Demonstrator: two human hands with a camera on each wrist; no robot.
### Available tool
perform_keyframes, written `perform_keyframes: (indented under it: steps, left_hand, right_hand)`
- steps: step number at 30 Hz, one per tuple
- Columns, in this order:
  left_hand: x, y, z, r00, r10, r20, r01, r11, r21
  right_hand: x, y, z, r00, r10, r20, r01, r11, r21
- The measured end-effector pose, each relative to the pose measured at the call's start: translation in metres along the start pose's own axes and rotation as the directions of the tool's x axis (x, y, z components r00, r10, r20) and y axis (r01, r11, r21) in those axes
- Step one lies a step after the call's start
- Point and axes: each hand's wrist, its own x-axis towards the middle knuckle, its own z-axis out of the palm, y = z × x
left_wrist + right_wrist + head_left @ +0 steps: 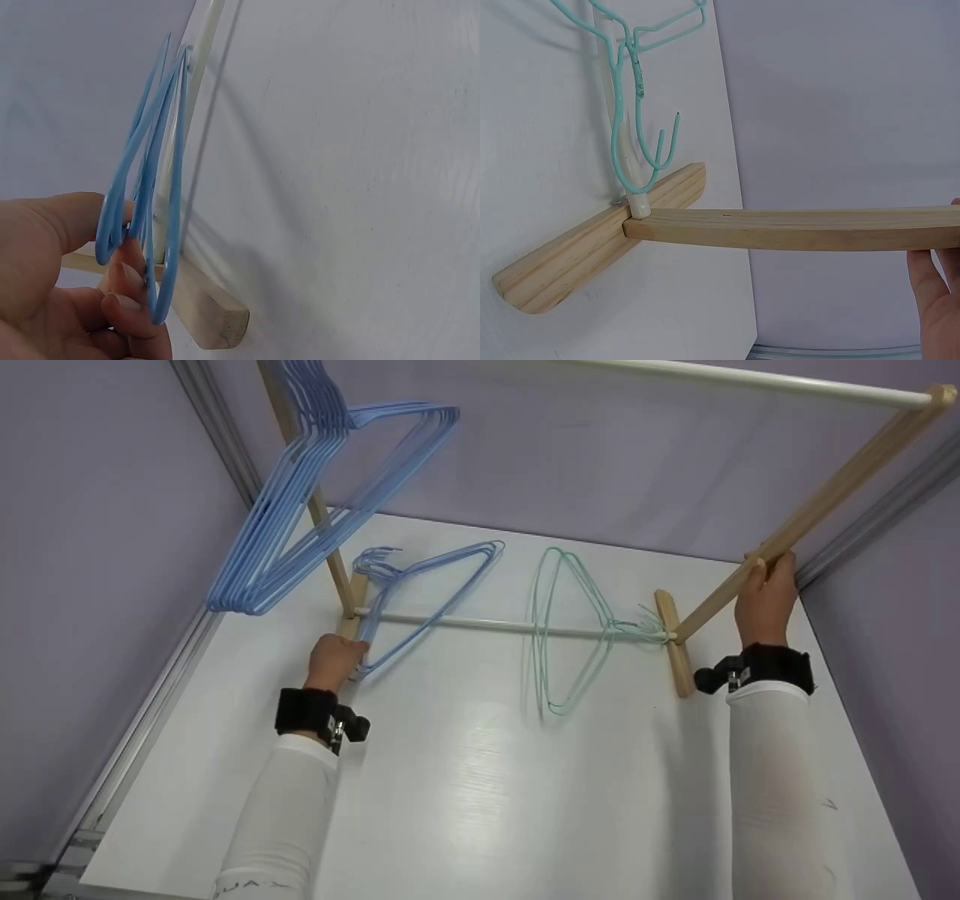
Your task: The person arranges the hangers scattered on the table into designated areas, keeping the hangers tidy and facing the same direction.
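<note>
My left hand (332, 661) pinches the near corner of a few blue wire hangers (173, 247) between thumb and fingers. Their hooks lie at the left end of the rack's white lower rod (487, 624). On the right, my other hand (769, 600) grips the rack's slanting wooden post (795, 229), its thumb and fingers on opposite sides. Some mint-green wire hangers (639, 79) rest across the lower rod, with their hooks beside the foot of that post. A bundle of several more blue hangers (259, 555) hangs high at the left.
The rack stands on a white tabletop (480, 780), on wooden feet (679, 667). A white upper rod (750, 379) spans the top, and the left post (339, 577) rises behind the hanging bundle. Grey-purple walls (112, 547) enclose the back and both sides.
</note>
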Motion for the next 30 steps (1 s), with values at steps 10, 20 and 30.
perform_keyframes:
  steps: [10,20,30]
  left_hand:
    - [0.0,0.002,0.007,0.992,0.096,-0.078,-0.07,0.956,0.283]
    - [0.0,0.002,0.014,0.978,0.159,-0.133,-0.084,0.893,0.443]
    - [-0.005,0.003,0.012,0.965,0.217,-0.15,-0.151,0.921,0.359]
  right_hand:
    - [0.0,0.0,-0.001,1.0,0.001,-0.006,-0.001,1.0,-0.001]
    - [0.001,0.0,0.001,1.0,0.006,-0.023,-0.006,1.0,0.005]
    - [0.001,0.001,0.002,1.0,-0.004,-0.022,0.004,1.0,0.006]
